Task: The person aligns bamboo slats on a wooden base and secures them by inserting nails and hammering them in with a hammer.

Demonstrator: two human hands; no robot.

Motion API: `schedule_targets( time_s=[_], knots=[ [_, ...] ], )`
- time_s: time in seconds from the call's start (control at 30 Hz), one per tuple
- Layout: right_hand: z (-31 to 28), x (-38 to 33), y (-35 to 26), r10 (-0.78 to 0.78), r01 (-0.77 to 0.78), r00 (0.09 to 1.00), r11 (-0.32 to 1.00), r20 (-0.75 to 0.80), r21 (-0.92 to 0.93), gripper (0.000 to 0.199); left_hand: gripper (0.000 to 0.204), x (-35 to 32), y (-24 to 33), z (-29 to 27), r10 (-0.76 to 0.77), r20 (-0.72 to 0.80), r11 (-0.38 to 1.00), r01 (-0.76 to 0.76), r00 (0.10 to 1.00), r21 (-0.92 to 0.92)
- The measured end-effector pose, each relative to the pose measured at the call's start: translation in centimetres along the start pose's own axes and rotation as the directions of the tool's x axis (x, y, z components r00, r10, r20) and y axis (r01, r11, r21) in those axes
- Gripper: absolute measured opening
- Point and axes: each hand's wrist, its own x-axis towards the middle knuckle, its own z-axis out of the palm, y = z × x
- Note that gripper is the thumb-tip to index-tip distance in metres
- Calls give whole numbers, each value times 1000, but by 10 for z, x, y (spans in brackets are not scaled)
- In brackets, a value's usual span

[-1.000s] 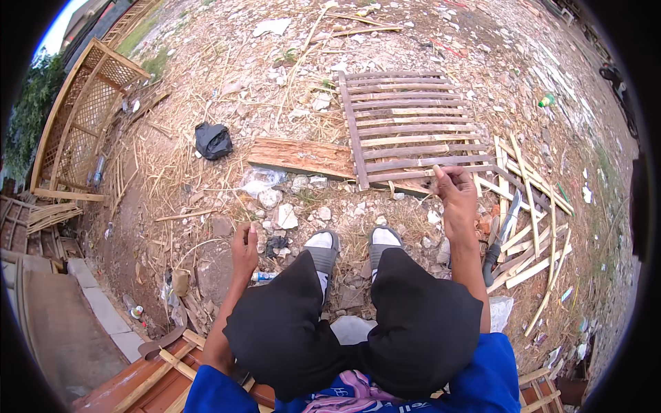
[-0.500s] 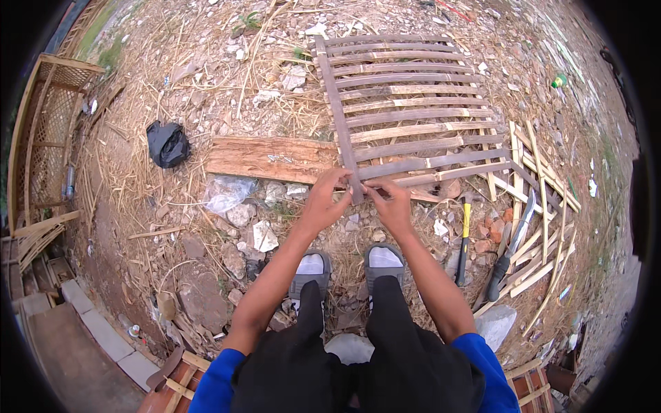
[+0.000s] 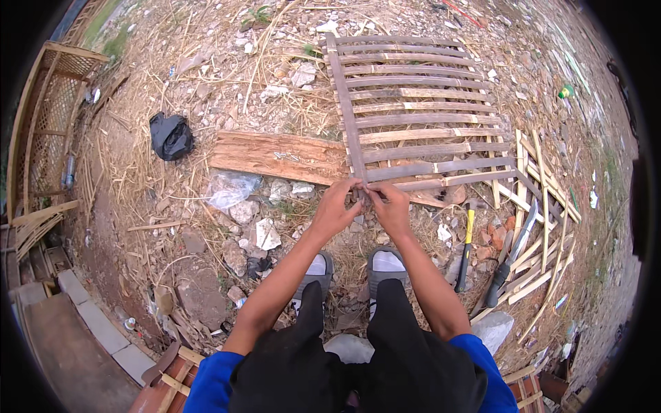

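Note:
A frame of several grey-brown and pale bamboo slats (image 3: 430, 120) lies on the ground, joined along its left side by one long dark cross strip (image 3: 349, 110). At the near end of this strip my left hand (image 3: 337, 212) is closed, thumb and forefinger pinching the corner. Right beside it, my right hand (image 3: 390, 210) pinches the same corner where the nearest slats meet the strip. The fingertips of both hands almost touch and cover the joint; whether a small nail sits between them cannot be made out.
A rough wooden plank (image 3: 275, 157) with small metal pieces on it runs under the frame. A yellow-and-black hammer (image 3: 466, 248), a machete (image 3: 506, 268) and loose bamboo strips (image 3: 544, 227) lie to the right. A black plastic bag (image 3: 171, 136) and clear plastic (image 3: 234, 189) lie left among stones.
My hands have drawn closer together at the frame's near left corner, fingertips now nearly meeting. The frame appears slightly further right and turned a little in the view.

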Motion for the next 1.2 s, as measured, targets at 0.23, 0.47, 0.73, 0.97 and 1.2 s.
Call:
schedule_targets(
  time_s=[0.23,0.47,0.73,0.97,1.2],
  knots=[
    [0,1,-4,-53,53,999,998,10,-16,11,54,-3,-5,4,-58,-21,998,57,998,-38],
    [-2,2,-5,-48,48,999,998,17,-28,11,60,-2,-3,7,-44,9,999,44,999,23],
    [-6,4,-10,-213,231,967,963,138,-139,12,61,-7,-5,11,-53,-44,998,55,998,31],
    [-2,0,-6,-239,249,966,963,96,-104,12,52,-2,-9,5,-25,-82,998,30,996,58],
    [1,1,-9,-166,176,983,975,80,-137,13,49,1,-1,6,-121,-100,991,126,988,49]
  ],
)
